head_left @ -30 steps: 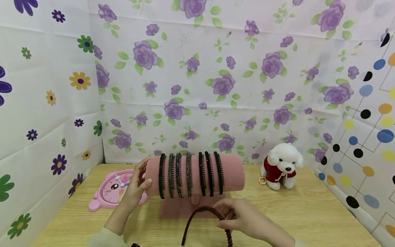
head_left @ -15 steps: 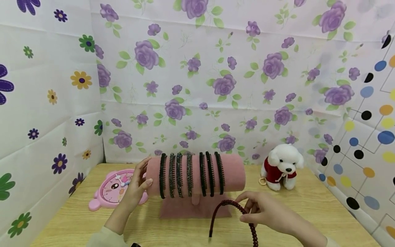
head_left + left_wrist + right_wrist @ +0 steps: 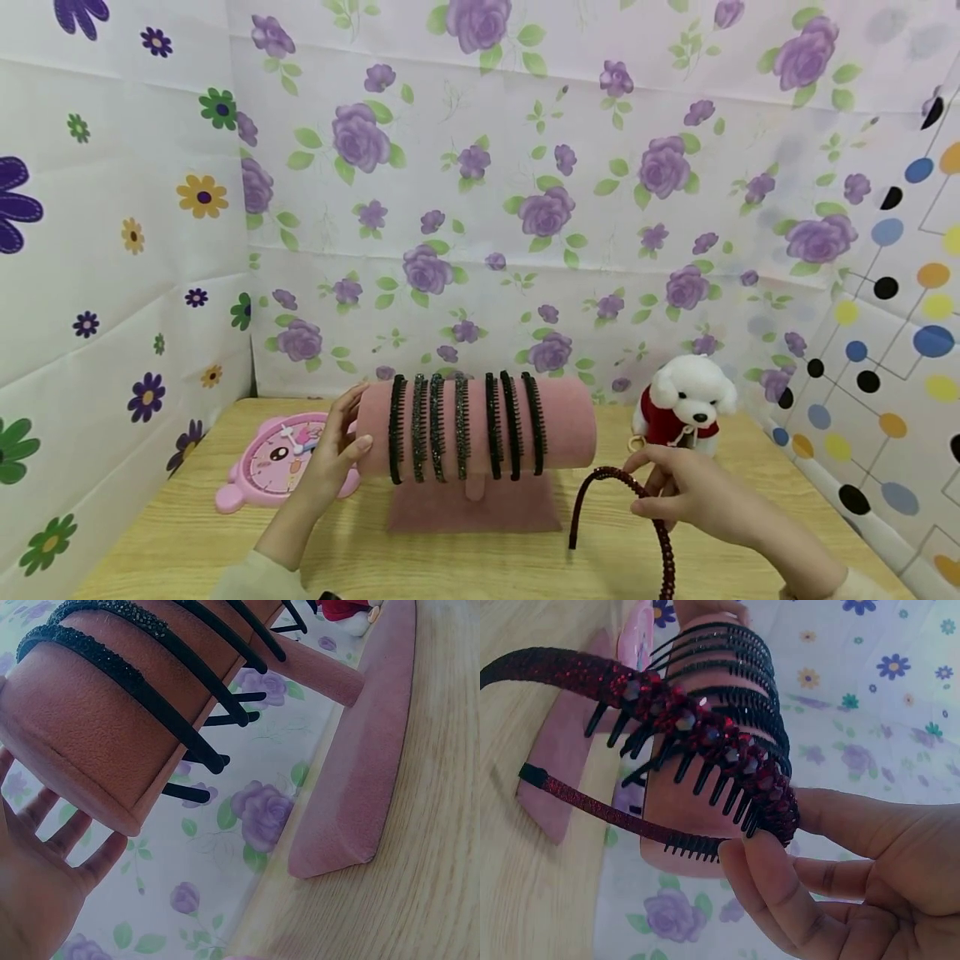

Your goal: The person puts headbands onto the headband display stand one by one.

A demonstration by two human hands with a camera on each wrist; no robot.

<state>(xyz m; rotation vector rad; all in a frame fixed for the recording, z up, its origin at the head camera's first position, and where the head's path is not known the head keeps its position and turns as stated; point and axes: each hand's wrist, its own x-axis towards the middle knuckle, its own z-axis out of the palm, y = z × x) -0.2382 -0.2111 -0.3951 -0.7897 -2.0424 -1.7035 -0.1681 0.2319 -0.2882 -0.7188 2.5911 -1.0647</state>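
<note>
In the head view, my right hand [image 3: 693, 492] pinches a dark red headband [image 3: 666, 554] between thumb and fingers, right of the pink display stand. Red beads and black comb teeth line this headband [image 3: 697, 724] in the right wrist view. My left hand [image 3: 330, 446] holds the left end of the stand's pink padded roll [image 3: 566, 421], thumb in front. The left wrist view shows several spread fingers of that hand [image 3: 45, 877] along the roll's end edge. Several black headbands [image 3: 513, 425], some glittery, sit side by side around the roll.
A pink cartoon clock [image 3: 273, 458] lies behind the left forearm. The white toy dog [image 3: 693, 392] in a red top stands at the back right, partly covered by my right hand. Flowered cloth [image 3: 480, 208] hangs behind the wooden table [image 3: 465, 567].
My right hand has moved to the right with the red headband, from in front of the stand to beside its right end. The left hand stays on the roll.
</note>
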